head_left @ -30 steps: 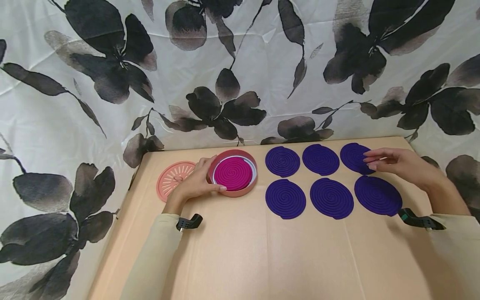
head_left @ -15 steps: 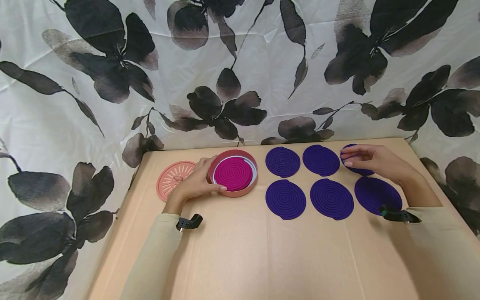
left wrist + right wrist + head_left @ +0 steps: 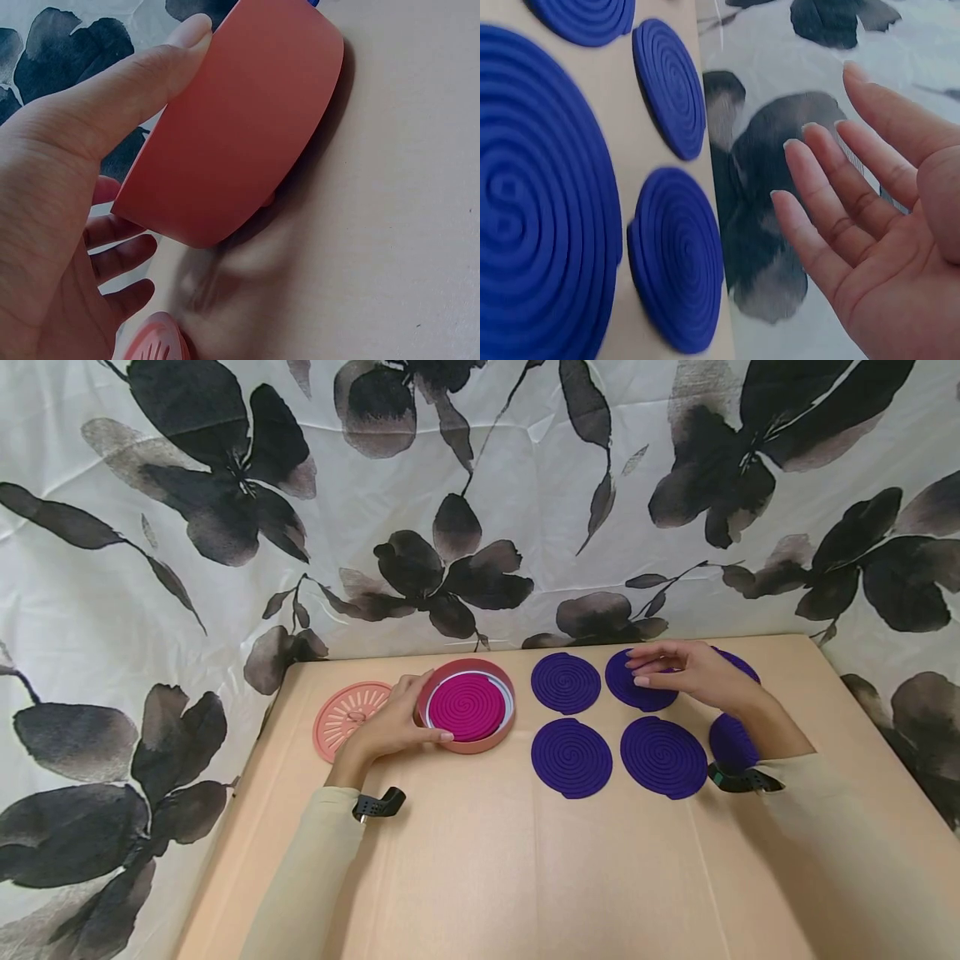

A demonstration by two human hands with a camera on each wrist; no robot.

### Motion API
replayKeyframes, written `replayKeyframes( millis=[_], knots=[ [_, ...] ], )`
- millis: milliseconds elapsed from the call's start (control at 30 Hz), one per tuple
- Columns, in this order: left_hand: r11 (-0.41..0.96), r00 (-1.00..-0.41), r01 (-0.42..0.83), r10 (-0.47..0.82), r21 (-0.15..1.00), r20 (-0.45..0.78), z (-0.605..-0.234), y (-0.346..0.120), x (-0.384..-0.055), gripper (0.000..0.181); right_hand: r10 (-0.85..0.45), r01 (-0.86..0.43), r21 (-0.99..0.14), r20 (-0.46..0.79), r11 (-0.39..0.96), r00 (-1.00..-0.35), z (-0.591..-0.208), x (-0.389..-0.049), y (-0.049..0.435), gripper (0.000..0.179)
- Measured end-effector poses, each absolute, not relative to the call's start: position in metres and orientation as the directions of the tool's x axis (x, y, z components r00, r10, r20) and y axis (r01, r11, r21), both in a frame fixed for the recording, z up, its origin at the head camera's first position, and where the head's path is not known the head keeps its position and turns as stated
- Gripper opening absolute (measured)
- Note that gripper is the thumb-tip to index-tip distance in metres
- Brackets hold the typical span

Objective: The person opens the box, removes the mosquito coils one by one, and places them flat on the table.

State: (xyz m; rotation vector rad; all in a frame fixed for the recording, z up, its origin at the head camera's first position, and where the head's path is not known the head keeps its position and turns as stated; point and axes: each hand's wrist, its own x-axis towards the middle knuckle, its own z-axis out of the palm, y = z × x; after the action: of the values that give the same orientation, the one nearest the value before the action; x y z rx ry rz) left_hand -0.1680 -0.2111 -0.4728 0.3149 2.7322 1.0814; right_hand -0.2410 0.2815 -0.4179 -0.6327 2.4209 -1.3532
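Note:
In the head view my left hand (image 3: 392,720) grips the side of a round coral-pink holder (image 3: 483,747), its thumb over the front rim. A magenta spiral mosquito coil (image 3: 467,706) lies inside. The left wrist view shows the thumb on the rim of the holder's smooth wall (image 3: 225,127), with the other fingers partly behind it. My right hand (image 3: 693,675) hovers with relaxed fingers over the middle purple mosquito coil (image 3: 643,697) of the back row, partly covering it. In the right wrist view that hand's palm (image 3: 885,262) holds nothing.
Two rows of purple coils lie flat on the wooden table (image 3: 540,877), such as the front left coil (image 3: 572,758). A slotted coral-pink lid (image 3: 345,714) rests left of the holder, partly behind the left hand. Floral fabric (image 3: 525,485) hangs behind the table.
My right hand has moved left along the back row, from the rightmost purple coil to over the middle one. My left hand and the holder have stayed still.

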Motion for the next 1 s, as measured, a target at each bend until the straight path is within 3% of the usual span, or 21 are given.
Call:
replayKeyframes(
  millis=[267, 600, 1000],
  knots=[
    [0.716, -0.96, 0.126, 0.262, 0.686, -0.096, -0.473, -0.212, -0.167, 0.124, -0.543, -0.179, -0.913, -0.053, 0.366, -0.838, -0.419, -0.246, 0.249, 0.045],
    [0.724, -0.961, 0.138, 0.264, 0.676, -0.087, -0.473, -0.211, -0.168, 0.124, -0.63, -0.256, -0.919, 0.011, 0.299, -0.776, -0.42, -0.248, 0.211, 0.045],
    [0.726, -0.962, 0.135, 0.26, 0.674, -0.088, -0.472, -0.21, -0.169, 0.123, -0.688, -0.231, -0.939, -0.008, 0.255, -0.726, -0.424, -0.248, 0.16, 0.047]
  ],
)
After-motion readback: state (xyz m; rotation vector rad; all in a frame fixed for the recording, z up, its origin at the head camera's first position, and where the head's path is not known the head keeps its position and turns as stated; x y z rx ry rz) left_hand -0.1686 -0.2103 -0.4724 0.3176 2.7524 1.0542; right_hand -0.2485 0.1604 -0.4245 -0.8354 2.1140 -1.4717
